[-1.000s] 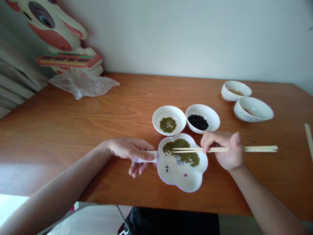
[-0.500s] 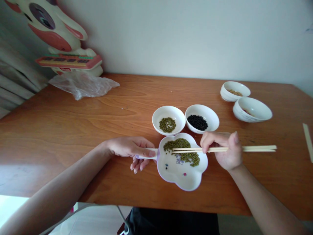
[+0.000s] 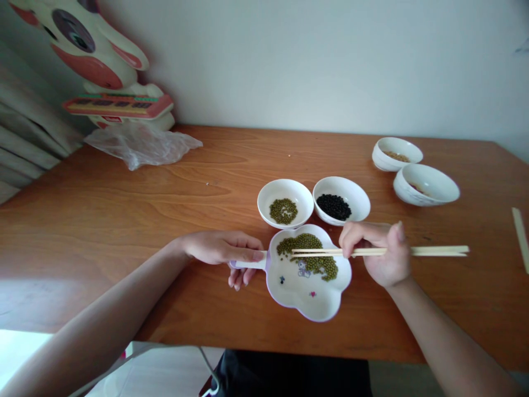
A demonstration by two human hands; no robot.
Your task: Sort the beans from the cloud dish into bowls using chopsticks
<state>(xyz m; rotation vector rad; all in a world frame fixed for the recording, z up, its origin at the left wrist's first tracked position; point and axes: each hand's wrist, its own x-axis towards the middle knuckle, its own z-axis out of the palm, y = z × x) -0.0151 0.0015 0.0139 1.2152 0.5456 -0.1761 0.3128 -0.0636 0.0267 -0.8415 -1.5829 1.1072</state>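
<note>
A flower-shaped white dish [image 3: 314,300] with a purple rim sits near the table's front edge and holds green mung beans [image 3: 308,255] and one black bean. My left hand [image 3: 223,249] is closed on the dish's short handle [image 3: 252,264]. My right hand [image 3: 380,255] grips a pair of wooden chopsticks [image 3: 438,251] held level, their tips over the green beans. Just behind the dish stand two white bowls: one with green beans [image 3: 285,203], one with black beans [image 3: 341,199].
Two more white bowls [image 3: 425,184] stand at the back right. A loose wooden stick [image 3: 519,238] lies at the right edge. A crumpled plastic bag [image 3: 140,143] and a cartoon toy [image 3: 103,66] sit at the back left against the wall.
The dish has shifted slightly away from me with my left hand on its handle. The chopsticks have stayed over the beans.
</note>
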